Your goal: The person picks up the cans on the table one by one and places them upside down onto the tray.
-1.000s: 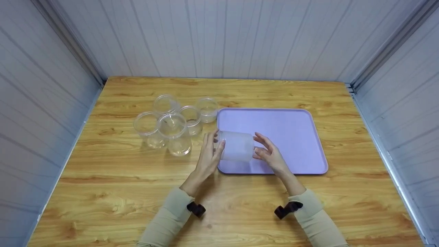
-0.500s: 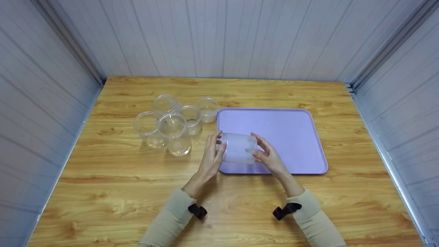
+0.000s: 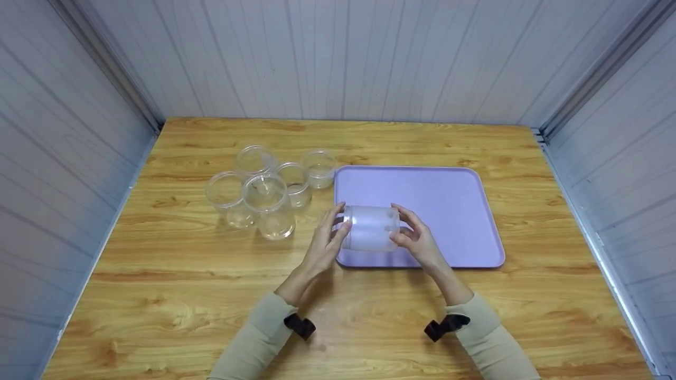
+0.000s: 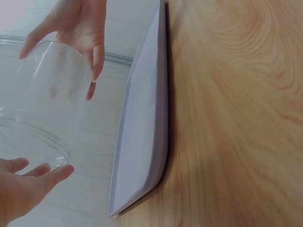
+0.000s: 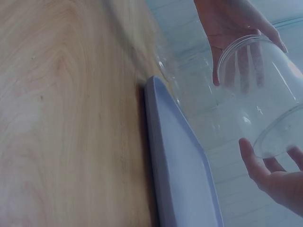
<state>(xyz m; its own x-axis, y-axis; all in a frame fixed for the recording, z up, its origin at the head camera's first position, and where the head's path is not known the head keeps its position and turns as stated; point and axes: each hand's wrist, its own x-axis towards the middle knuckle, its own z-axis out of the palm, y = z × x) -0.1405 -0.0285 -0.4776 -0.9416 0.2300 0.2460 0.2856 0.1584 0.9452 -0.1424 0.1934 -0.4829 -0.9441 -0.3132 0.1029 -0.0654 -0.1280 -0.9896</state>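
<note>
A clear plastic jar [image 3: 371, 229] lies on its side in the air between both hands, above the near left part of a purple tray [image 3: 454, 216]. My left hand [image 3: 323, 240] grips its rimmed end, thumb on the near side. At the other end, the base, my right hand [image 3: 420, 240] holds it with fingers and thumb. In the left wrist view the see-through jar [image 4: 52, 94] spans the gap between the hands. The right wrist view shows the ridged rim of the jar [image 5: 241, 45] against the left palm.
Several clear containers stand upright left of the tray: a tall one [image 3: 277, 224], another at far left [image 3: 240, 214], and shorter ones [image 3: 299, 195] [image 3: 319, 179] behind. All rest on a wooden table [image 3: 211, 316] with panelled walls [image 3: 338, 58] at the back and sides.
The jar has shifted slightly right and toward me, along with both hands. My right fingers now wrap further over its base end. Tray and other containers stay put.
</note>
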